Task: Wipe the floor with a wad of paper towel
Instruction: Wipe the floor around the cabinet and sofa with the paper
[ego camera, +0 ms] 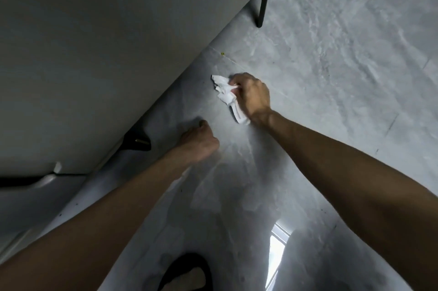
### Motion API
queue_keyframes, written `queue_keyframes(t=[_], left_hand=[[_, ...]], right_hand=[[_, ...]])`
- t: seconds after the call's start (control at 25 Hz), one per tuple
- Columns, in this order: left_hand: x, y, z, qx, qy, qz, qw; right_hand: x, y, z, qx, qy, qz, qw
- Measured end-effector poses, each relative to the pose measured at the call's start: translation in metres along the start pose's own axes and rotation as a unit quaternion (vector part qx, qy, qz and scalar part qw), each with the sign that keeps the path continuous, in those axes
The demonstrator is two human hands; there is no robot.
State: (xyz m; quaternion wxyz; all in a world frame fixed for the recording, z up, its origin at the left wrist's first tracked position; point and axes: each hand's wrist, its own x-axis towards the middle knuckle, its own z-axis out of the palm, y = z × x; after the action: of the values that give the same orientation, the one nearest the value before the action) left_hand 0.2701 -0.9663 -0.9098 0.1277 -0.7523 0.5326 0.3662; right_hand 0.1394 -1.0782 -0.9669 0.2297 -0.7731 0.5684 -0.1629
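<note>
The right hand (252, 96) has its fingers curled round a wad of paper towel (224, 89), pressed to the grey floor (331, 77) close to the pale panel (94, 53). The left hand (201, 142) is a closed fist, holding nothing that shows, braced on the floor nearby. The wad looks loose and ragged, with a tail under the wrist, so a hard push could tear it or pull it from the grip, and the glossy floor might let the bracing fist slide
</note>
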Motion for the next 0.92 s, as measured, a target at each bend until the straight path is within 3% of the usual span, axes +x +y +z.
queue_keyframes(t=[0.08,0.12,0.28,0.36,0.56,0.68,0.76,0.92], left_hand=[[0.003,0.001,0.001,-0.011,-0.001,0.005,1.000],[0.004,0.003,0.002,-0.013,-0.001,0.013,1.000],[0.002,0.011,0.014,0.045,0.045,-0.001,0.998],[0.002,0.012,0.018,0.079,0.083,-0.010,0.993],[0.001,0.013,0.024,0.079,0.184,0.027,0.979],[0.006,0.006,0.025,-0.005,0.194,0.080,0.978],[0.011,-0.004,0.024,-0.074,0.192,0.077,0.976],[0.012,-0.009,0.029,-0.131,0.244,0.075,0.958]], right_hand=[[-0.010,-0.005,0.008,0.015,0.029,0.047,0.998],[-0.032,-0.004,0.011,0.028,0.013,0.030,0.999],[-0.190,0.021,-0.009,0.029,-0.113,-0.193,0.974],[-0.216,0.054,-0.038,0.001,-0.140,-0.249,0.958],[-0.074,0.099,-0.081,-0.011,0.067,-0.014,0.998],[0.012,0.088,-0.056,0.013,0.098,0.127,0.987],[0.022,0.068,-0.029,-0.012,0.072,0.121,0.990],[-0.053,0.033,0.006,0.000,-0.006,-0.021,1.000]])
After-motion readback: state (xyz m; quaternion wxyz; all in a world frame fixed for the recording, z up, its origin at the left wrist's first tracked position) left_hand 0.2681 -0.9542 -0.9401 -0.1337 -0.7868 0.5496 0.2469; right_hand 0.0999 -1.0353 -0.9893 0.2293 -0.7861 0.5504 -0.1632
